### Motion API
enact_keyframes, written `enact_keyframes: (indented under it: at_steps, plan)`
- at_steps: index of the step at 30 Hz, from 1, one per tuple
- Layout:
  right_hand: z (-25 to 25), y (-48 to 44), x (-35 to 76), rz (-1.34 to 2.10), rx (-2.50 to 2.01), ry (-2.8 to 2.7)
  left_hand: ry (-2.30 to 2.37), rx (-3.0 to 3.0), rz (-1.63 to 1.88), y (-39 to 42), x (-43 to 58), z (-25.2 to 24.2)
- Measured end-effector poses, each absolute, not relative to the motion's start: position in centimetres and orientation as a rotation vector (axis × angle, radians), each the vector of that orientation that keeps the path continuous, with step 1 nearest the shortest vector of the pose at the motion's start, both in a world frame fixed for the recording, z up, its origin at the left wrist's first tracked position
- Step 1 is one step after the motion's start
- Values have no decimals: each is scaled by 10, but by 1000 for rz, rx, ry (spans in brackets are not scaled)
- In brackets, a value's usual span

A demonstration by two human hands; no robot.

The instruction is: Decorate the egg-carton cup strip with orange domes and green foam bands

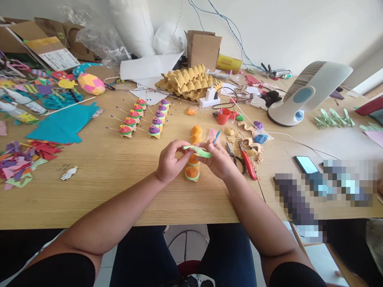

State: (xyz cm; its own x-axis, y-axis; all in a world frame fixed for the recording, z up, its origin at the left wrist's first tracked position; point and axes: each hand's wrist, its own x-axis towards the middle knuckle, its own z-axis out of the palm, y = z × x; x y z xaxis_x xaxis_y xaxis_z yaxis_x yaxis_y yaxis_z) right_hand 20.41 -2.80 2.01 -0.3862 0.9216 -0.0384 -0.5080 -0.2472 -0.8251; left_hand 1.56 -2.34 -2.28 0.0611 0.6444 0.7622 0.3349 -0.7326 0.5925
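Both hands meet over a row of egg-carton cups [192,172], each topped with orange and some edged in pale green. My left hand [172,160] pinches one end of a light green clay packet [201,152], which looks like soft clay in thin clear film. At its other end, my right hand [220,159] grips it too. A slim blue tool [216,137] sticks up at the right fingers; whether they hold it is unclear. The hands and packet cover part of the orange row. Black-handled scissors [236,157] and a red-handled cutter [249,162] lie right of my right hand.
Decorated cups, one row red [129,121] and one purple [156,119], stand back left with pins poking out. Yellow egg cartons [191,81], a red cup [224,116] and a white fan [305,93] are farther back. Coloured scraps [24,161] cover the left side; phones [311,169] lie right.
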Motion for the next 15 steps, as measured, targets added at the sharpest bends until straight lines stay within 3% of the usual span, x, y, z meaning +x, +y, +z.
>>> enact_keyframes:
  at_steps: [15]
  plan:
    - [20, -28, 209, 1888, -735, -983, 1066, 2165, 1696, -24, 12, -19]
